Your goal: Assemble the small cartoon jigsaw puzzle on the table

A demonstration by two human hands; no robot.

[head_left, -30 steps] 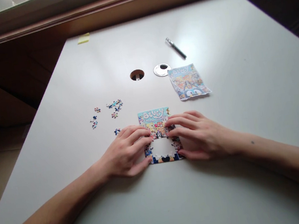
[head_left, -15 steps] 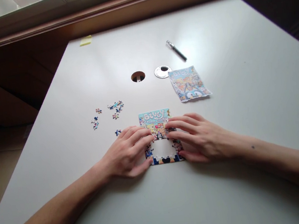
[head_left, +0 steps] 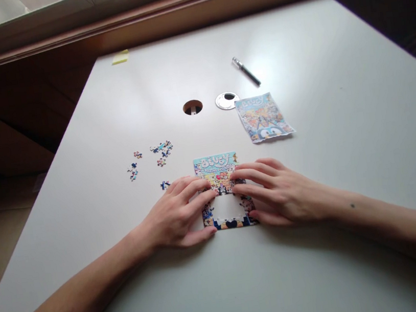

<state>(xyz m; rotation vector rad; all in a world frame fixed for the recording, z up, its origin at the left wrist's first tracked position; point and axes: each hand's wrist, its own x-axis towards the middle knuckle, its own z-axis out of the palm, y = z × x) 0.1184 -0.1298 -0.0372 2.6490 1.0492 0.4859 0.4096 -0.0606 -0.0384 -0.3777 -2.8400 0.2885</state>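
Note:
A small colourful jigsaw puzzle point(head_left: 217, 167) lies on the white table point(head_left: 323, 124), partly assembled, with a bare gap in its lower middle. My left hand point(head_left: 179, 212) rests flat along the puzzle's left edge, fingers stretched out and pressing on the pieces. My right hand point(head_left: 275, 190) lies flat on the right edge, fingers extended toward the middle. Both sets of fingertips almost meet over the puzzle's middle row. Neither hand holds anything.
Several loose puzzle pieces point(head_left: 160, 149) lie scattered to the left, with one piece point(head_left: 164, 185) by my left fingers. A printed reference picture point(head_left: 263, 117) lies at the right rear. Behind it are a pen point(head_left: 245, 71), a metal grommet cover point(head_left: 227, 100), a cable hole point(head_left: 192, 107) and a yellow sticky note point(head_left: 119, 58).
Both hands stay pressed on the puzzle's sides. My left thumb has slid slightly along the bottom edge. The view has tilted down a little.

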